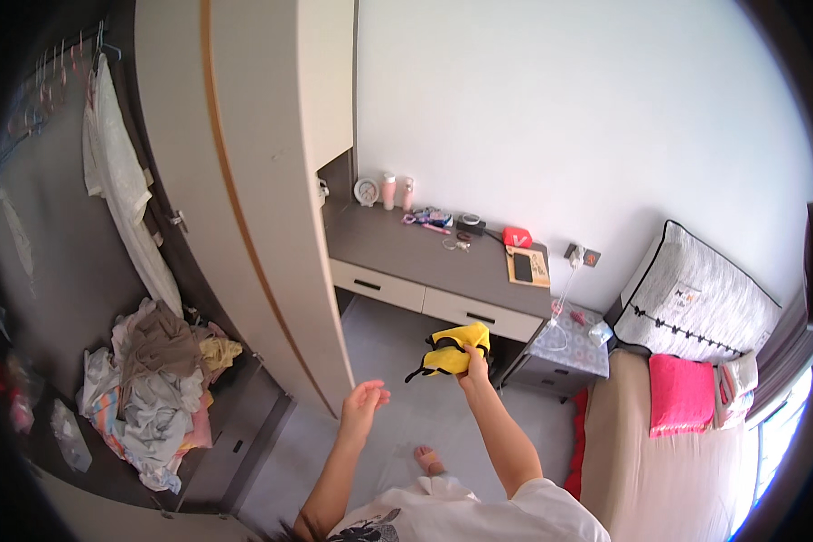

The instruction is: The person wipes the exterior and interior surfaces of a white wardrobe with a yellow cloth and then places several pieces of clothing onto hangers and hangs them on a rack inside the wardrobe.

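Note:
My right hand [471, 363] is closed on a bunched yellow garment [456, 350] with black trim. A black strap-like end hangs from its left side, and the folds hide what kind of garment it is. The garment is held in the air in front of the desk [388, 248]. To its left, my left hand [365, 404] is raised with nothing in it, fingers loosely bent and apart, near the edge of the open wardrobe door [275, 226].
Inside the wardrobe at left, a heap of crumpled clothes [163, 379] lies below a hanging white garment [117, 172]. The desk bears bottles, a clock [366, 191] and a phone [523, 267]. At right stand a nightstand [560, 366] and a bed [641, 461] with a pink pillow [681, 395].

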A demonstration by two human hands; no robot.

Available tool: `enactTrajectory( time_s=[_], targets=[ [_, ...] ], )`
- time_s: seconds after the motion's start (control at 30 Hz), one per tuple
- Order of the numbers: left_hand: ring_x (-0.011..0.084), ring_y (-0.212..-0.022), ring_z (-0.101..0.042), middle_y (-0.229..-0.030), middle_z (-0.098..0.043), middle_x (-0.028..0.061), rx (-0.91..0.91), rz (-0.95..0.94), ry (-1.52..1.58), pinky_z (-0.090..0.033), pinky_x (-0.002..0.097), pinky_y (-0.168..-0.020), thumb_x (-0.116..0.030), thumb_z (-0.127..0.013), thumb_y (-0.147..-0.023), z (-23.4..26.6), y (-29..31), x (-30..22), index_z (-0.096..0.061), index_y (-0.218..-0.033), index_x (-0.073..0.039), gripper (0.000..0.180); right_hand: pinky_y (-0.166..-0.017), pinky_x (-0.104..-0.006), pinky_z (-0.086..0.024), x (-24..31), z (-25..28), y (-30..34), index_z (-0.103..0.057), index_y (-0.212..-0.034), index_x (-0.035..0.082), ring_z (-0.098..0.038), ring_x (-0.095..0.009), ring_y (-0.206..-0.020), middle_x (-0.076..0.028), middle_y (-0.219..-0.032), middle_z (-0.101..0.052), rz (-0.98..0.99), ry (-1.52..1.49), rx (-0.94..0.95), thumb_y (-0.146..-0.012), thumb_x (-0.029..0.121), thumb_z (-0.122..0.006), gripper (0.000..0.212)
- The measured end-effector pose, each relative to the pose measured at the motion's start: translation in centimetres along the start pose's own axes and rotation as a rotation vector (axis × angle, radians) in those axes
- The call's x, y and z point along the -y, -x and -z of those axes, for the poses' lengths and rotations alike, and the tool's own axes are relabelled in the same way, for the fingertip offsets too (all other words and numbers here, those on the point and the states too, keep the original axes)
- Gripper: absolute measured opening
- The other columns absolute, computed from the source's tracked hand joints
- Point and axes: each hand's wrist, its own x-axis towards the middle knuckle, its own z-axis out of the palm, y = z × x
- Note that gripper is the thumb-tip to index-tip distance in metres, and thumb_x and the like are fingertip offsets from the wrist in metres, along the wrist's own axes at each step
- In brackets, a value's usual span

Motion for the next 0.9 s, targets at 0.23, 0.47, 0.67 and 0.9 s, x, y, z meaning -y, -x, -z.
enactTrajectory(
  time_s=[0.23,0.47,0.67,0.9],
  targets=[
    [0.0135,-0.088,-0.062,-0.097,-0.067,0.0072,0.053,0.141,0.034,-0.047,0.0253,-0.081,-0.02,-0.05,-0.097,-7.2,-7.2,4.0,-0.06,-0.112,-0.002,0.025,-0.084,-0.0498,-0.056,6.1,-2.8,-18.1,-0.044,-0.127,0.005,-0.061,-0.034,-0.103,-0.013,-0.118,-0.056,0.077,-0.088,-0.143,-0.088,0.015,-0.063,0.045],
    [0.0135,-0.09,-0.064,-0.097,-0.068,0.0079,-0.015,0.224,-0.031,-0.048,0.0263,-0.08,-0.021,-0.049,-0.098,-10.7,-12.4,6.1,-0.061,-0.11,-0.002,0.025,-0.1,-0.0479,-0.04,7.3,-1.6,-30.2,-0.007,-0.151,0.02,-0.051,-0.029,-0.119,-0.012,-0.13,-0.047,0.132,-0.02,0.028,-0.09,0.005,-0.056,0.08],
    [0.014,-0.084,-0.062,-0.086,-0.063,0.0077,-0.189,0.184,0.033,-0.05,0.0266,-0.077,-0.02,-0.047,-0.098,-8.7,-11.7,6.5,-0.062,-0.099,0.0,0.025,-0.077,-0.0377,-0.051,-0.1,1.1,-25.8,-0.057,-0.111,0.008,-0.063,-0.025,-0.088,-0.008,-0.093,-0.064,-0.189,0.358,0.04,-0.089,0.023,-0.057,0.026],
    [0.0105,-0.053,-0.048,-0.059,-0.045,0.0,-0.32,0.05,-0.02,-0.042,0.0264,-0.054,-0.029,-0.041,-0.101,-2.6,-7.3,2.5,-0.049,-0.074,-0.005,0.037,-0.047,-0.0305,-0.032,-8.3,-2.0,-2.6,-0.048,-0.065,0.014,-0.034,-0.014,-0.047,0.002,-0.052,-0.035,-0.741,0.471,0.585,-0.085,0.031,-0.049,0.027]
  ],
)
